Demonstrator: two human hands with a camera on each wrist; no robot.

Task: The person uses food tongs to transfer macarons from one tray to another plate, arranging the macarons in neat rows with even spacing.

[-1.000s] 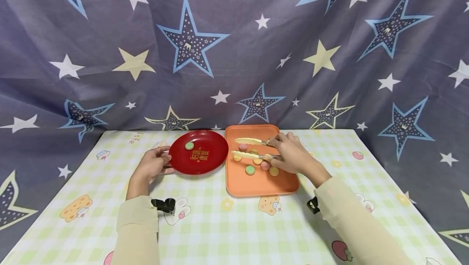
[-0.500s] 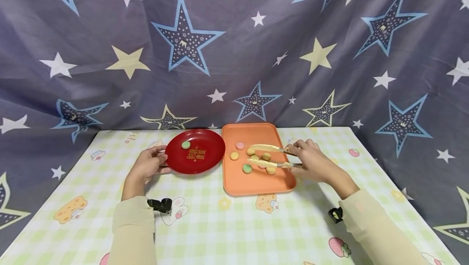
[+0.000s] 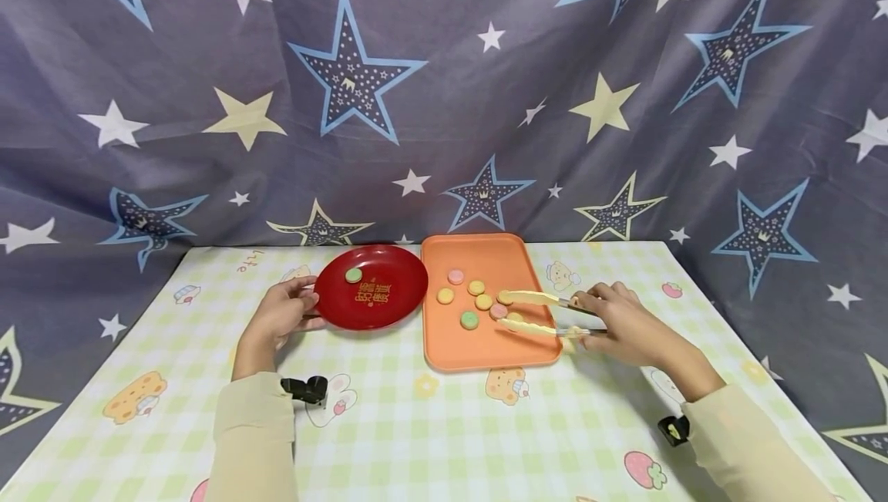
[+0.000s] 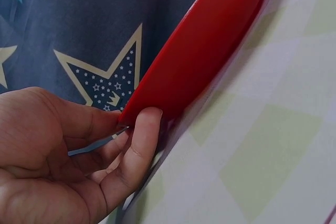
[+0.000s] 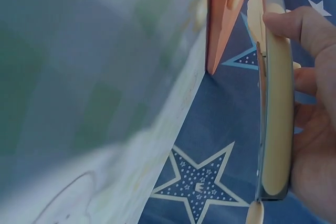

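Note:
My left hand (image 3: 280, 309) pinches the left rim of a red plate (image 3: 402, 278), thumb above and fingers below, as the left wrist view shows. A green macaron (image 3: 354, 275) lies on that plate. In my right hand (image 3: 627, 325) I hold a pair of tongs (image 5: 277, 98) with cream tips, spread apart over the right side of an orange tray (image 3: 451, 348). Several macarons lie on the tray, among them a green one (image 3: 469, 320), a pink one (image 3: 455, 277) and a yellow one (image 3: 445, 296). The lower tong arm partly covers a yellow macaron near the tray's right side.
A green-and-white checked cloth (image 3: 388, 425) with cartoon prints covers the table. The plate's right rim stands close against the tray's left edge. Behind the table hangs a dark curtain (image 3: 444, 124) with stars.
My right hand and the tongs have moved right and slightly nearer to me, uncovering macarons on the tray. The left hand keeps its hold on the plate.

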